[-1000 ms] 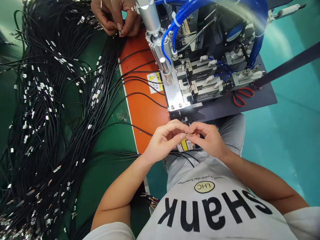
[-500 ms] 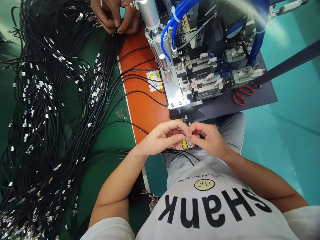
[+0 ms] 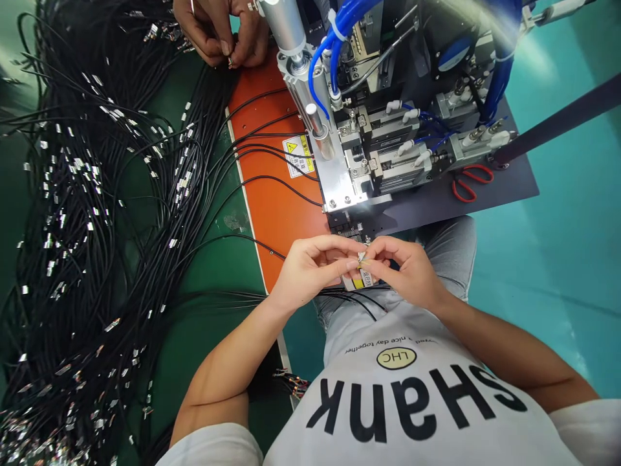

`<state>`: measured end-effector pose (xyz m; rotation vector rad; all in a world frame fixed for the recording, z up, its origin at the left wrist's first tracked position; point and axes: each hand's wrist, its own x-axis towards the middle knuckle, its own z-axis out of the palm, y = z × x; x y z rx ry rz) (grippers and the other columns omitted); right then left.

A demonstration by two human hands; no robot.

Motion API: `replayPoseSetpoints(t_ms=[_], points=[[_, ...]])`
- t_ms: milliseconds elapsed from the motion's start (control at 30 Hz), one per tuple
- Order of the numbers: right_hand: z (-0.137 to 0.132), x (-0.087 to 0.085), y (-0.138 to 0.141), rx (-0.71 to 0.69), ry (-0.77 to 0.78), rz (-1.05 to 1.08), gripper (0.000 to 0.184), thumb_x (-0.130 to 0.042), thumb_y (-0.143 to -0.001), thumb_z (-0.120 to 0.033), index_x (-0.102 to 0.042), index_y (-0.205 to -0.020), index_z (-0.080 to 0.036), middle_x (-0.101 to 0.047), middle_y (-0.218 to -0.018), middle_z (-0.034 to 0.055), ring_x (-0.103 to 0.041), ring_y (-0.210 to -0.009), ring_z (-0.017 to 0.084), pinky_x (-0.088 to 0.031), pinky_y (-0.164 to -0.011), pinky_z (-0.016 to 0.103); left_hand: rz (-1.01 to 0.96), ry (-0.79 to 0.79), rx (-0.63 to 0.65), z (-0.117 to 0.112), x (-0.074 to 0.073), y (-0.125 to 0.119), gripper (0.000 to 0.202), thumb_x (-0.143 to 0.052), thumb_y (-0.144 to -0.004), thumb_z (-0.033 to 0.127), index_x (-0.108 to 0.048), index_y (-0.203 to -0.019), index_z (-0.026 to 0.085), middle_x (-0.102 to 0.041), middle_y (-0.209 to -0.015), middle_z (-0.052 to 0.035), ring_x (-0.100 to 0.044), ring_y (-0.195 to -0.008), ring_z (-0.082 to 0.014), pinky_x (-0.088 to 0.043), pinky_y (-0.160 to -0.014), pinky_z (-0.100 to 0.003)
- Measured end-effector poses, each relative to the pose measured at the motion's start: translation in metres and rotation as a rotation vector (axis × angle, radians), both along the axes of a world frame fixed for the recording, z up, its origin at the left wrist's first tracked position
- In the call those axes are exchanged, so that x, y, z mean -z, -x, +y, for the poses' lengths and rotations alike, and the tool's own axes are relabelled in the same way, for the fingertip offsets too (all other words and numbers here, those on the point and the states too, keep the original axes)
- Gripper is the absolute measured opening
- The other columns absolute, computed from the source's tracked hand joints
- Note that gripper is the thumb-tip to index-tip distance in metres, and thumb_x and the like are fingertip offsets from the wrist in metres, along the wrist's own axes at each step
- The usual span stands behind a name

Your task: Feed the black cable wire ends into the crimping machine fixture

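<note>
Your left hand (image 3: 315, 268) and your right hand (image 3: 407, 268) meet in front of you, just over the near edge of the orange plate (image 3: 276, 207). Between their fingertips you pinch a tiny metal piece (image 3: 361, 258). It is shiny and silver, with a bit of yellow-gold below it, and it is so small that its shape is hard to make out. Both hands are curled, thumb and first finger pressed on the little piece from each side. The piece sits just in front of the machine (image 3: 369, 155), right above a small yellow label (image 3: 361, 281) that peeks out under your fingers. A few thin black wires (image 3: 359, 299) run out from under your hands and lie across your lap. You cannot tell from here if the little piece is joined to one of them. To your left, a huge heap of black cables (image 3: 97, 213) with shiny silver ends covers the green table (image 3: 213, 285). Some of those cables reach across the orange plate toward the machine. Blue hoses (image 3: 334, 32) loop over the top of the machine, and red scissors (image 3: 468, 181) lie on its dark base. At the far end of the table, another person's hands (image 3: 218, 32) pinch something small too.
</note>
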<state>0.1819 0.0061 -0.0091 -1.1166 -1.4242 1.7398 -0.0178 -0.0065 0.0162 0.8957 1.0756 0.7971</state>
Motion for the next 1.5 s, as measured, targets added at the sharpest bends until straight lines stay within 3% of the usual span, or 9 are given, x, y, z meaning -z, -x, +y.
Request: replayPoseSetpoints(t_ms=[200, 567, 833, 1133, 1300, 1500], points=[[0.0, 0.0, 0.0, 0.023, -0.006, -0.034, 0.012, -0.069, -0.088, -0.028, -0.064, -0.08, -0.019, -0.063, -0.073, -0.001, -0.056, -0.065, 0.012, -0.042, -0.06, 0.028, 0.13, -0.049, -0.132, -0.007, -0.001, -0.006, 0.02, -0.076, -0.083, 0.031, -0.078, -0.099, 0.02, -0.076, -0.077, -0.0059, -0.074, -0.073, -0.0204, -0.062, -0.06, -0.029], [-0.001, 0.001, 0.001, 0.041, -0.084, -0.098, 0.011, -0.067, -0.089, -0.027, -0.064, -0.08, -0.02, -0.065, -0.074, -0.0001, -0.058, -0.068, 0.014, -0.041, -0.062, 0.029, 0.129, 0.037, -0.201, -0.007, 0.002, -0.01, 0.021, -0.08, -0.077, 0.034, -0.077, -0.091, 0.019, -0.075, -0.075, -0.0058, -0.073, -0.069, -0.0201, -0.059, -0.052, -0.025], [-0.004, -0.002, 0.004, 0.092, -0.174, -0.178, 0.011, -0.065, -0.089, -0.024, -0.063, -0.078, -0.021, -0.065, -0.075, 0.0001, -0.057, -0.069, 0.014, -0.041, -0.064, 0.03, 0.147, 0.01, -0.245, -0.009, 0.001, -0.013, 0.018, -0.077, -0.081, 0.032, -0.075, -0.089, 0.016, -0.076, -0.079, -0.0057, -0.073, -0.069, -0.0172, -0.06, -0.06, -0.025], [-0.005, 0.0, 0.005, 0.105, -0.24, -0.186, 0.011, -0.065, -0.088, -0.022, -0.062, -0.078, -0.022, -0.062, -0.074, -0.0004, -0.054, -0.067, 0.014, -0.041, -0.063, 0.03, 0.161, -0.067, -0.168, -0.009, -0.004, -0.015, 0.023, -0.079, -0.079, 0.033, -0.075, -0.095, 0.018, -0.07, -0.082, -0.0045, -0.065, -0.069, -0.0134, -0.055, -0.056, -0.022], [-0.006, -0.002, 0.006, 0.095, -0.196, -0.154, 0.011, -0.065, -0.089, -0.024, -0.063, -0.078, -0.021, -0.062, -0.073, -0.001, -0.056, -0.067, 0.013, -0.041, -0.063, 0.03, 0.125, -0.048, -0.205, -0.011, -0.003, -0.019, 0.019, -0.077, -0.081, 0.034, -0.071, -0.085, 0.017, -0.067, -0.071, -0.0024, -0.062, -0.061, -0.012, -0.052, -0.053, -0.023], [-0.009, 0.002, 0.009, 0.097, -0.095, -0.074, 0.013, -0.066, -0.089, -0.026, -0.061, -0.079, -0.021, -0.062, -0.07, -0.0014, -0.058, -0.063, 0.013, -0.042, -0.061, 0.029, 0.111, -0.067, -0.291, -0.016, 0.009, -0.022, 0.021, -0.073, -0.085, 0.037, -0.066, -0.083, 0.017, -0.062, -0.071, -0.001, -0.055, -0.058, -0.0092, -0.046, -0.05, -0.021]])
